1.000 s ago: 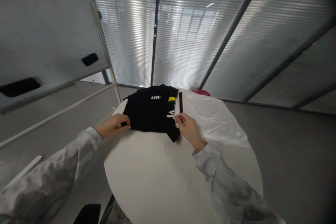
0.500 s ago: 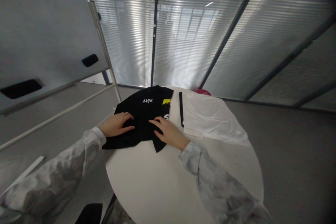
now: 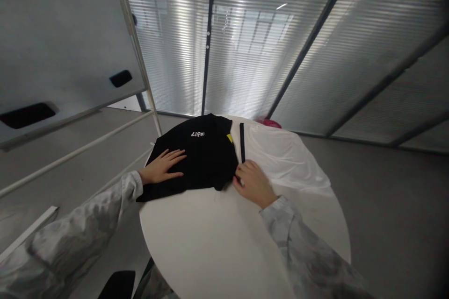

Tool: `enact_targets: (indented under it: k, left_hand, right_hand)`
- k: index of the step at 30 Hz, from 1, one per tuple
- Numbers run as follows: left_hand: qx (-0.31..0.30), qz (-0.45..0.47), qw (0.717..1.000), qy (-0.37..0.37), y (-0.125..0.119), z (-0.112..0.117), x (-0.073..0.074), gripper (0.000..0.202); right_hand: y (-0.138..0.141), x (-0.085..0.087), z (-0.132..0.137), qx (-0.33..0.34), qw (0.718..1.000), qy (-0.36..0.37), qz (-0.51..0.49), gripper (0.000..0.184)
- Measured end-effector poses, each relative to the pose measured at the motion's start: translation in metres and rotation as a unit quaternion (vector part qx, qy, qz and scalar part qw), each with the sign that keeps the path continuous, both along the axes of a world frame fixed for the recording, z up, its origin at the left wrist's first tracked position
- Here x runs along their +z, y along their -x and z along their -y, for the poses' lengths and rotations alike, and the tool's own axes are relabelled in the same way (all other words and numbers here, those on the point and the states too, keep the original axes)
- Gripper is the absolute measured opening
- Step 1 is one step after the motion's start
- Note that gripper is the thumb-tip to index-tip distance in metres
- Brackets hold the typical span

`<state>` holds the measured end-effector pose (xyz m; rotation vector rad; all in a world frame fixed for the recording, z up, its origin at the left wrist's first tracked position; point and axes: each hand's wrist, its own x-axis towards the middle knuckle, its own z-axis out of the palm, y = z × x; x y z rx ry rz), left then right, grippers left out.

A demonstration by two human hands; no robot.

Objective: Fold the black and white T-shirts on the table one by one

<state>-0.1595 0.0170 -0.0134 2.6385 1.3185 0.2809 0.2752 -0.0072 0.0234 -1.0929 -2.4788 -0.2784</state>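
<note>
A black T-shirt [image 3: 206, 159] with white lettering and a bit of yellow print lies on the round white table [image 3: 217, 238], partly folded. My left hand [image 3: 163, 167] rests flat on its left part, fingers spread. At the shirt's right edge, my right hand [image 3: 254, 182] has its fingers closed on the black cloth in a pinch. Just right of that hand lies a flat white cloth item [image 3: 287, 154], and a narrow black strip [image 3: 242, 142] runs along its left side.
A whiteboard [image 3: 66, 32] on a white metal frame stands at the left. Behind the table is a glass wall with blinds [image 3: 242, 56]. Something pink [image 3: 270, 123] shows past the table's far edge. A black chair part [image 3: 117, 285] is at the bottom left.
My right hand has moved right and closed on the shirt's edge, drawing cloth rightward over most of the yellow print. My left hand has flattened, its fingers spreading on the shirt.
</note>
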Motion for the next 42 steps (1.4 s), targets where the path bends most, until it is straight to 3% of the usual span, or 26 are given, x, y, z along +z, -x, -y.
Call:
enact_targets:
  k: [3, 6, 8, 12, 14, 16, 18, 20, 23, 25, 28, 33, 38, 42]
  left_hand:
    - [-0.009, 0.013, 1.000, 0.004, 0.000, -0.003, 0.004, 0.072]
    - [-0.027, 0.015, 1.000, 0.006, -0.001, -0.008, 0.017, 0.053]
    - [-0.048, -0.007, 0.999, 0.023, -0.004, -0.012, 0.034, 0.044]
    - [-0.066, -0.098, 0.991, 0.065, -0.024, -0.006, 0.076, 0.036]
    - [-0.052, -0.122, 0.990, 0.056, -0.046, 0.002, 0.090, 0.038]
    - [-0.040, -0.118, 0.992, 0.023, -0.076, 0.009, 0.094, 0.042]
    - [-0.033, -0.089, 0.995, -0.012, -0.112, 0.012, 0.086, 0.044]
    - [-0.016, -0.048, 0.998, -0.040, -0.147, 0.010, 0.069, 0.048]
    - [0.009, 0.018, 0.998, -0.055, -0.188, 0.001, 0.036, 0.050]
    - [0.023, 0.065, 0.996, -0.063, -0.202, -0.004, 0.019, 0.050]
    - [0.017, 0.114, 0.991, -0.063, -0.206, -0.007, 0.005, 0.046]
    - [-0.006, 0.141, 0.989, -0.053, -0.197, -0.007, 0.007, 0.032]
    - [0.011, 0.124, 0.991, -0.057, -0.198, -0.010, 0.009, 0.031]
    - [0.000, 0.111, 0.993, -0.037, -0.198, -0.012, 0.009, 0.017]
  right_hand:
    - [-0.008, -0.005, 0.011, 0.076, 0.997, 0.000, -0.009, 0.016]
    - [-0.015, -0.004, 0.014, 0.080, 0.995, -0.027, -0.050, 0.025]
    - [-0.023, -0.001, 0.012, 0.074, 0.995, -0.037, -0.063, 0.025]
    - [-0.053, -0.003, -0.007, -0.033, 0.993, -0.059, -0.100, 0.010]
    - [-0.077, -0.011, -0.022, -0.117, 0.984, -0.070, -0.115, 0.019]
    - [-0.103, -0.022, -0.036, -0.189, 0.972, -0.073, -0.120, 0.035]
    - [-0.126, -0.035, -0.046, -0.242, 0.961, -0.066, -0.117, 0.047]
    - [-0.142, -0.044, -0.052, -0.275, 0.954, -0.052, -0.110, 0.051]
    - [-0.153, -0.048, -0.057, -0.309, 0.946, -0.033, -0.096, 0.045]
    - [-0.155, -0.045, -0.060, -0.327, 0.940, -0.028, -0.091, 0.038]
    - [-0.156, -0.042, -0.068, -0.345, 0.934, -0.032, -0.091, 0.030]
    - [-0.159, -0.043, -0.080, -0.363, 0.927, -0.034, -0.090, 0.028]
    - [-0.161, -0.046, -0.078, -0.339, 0.918, -0.048, -0.201, 0.028]
    - [-0.155, -0.045, -0.075, -0.313, 0.904, -0.068, -0.284, 0.028]
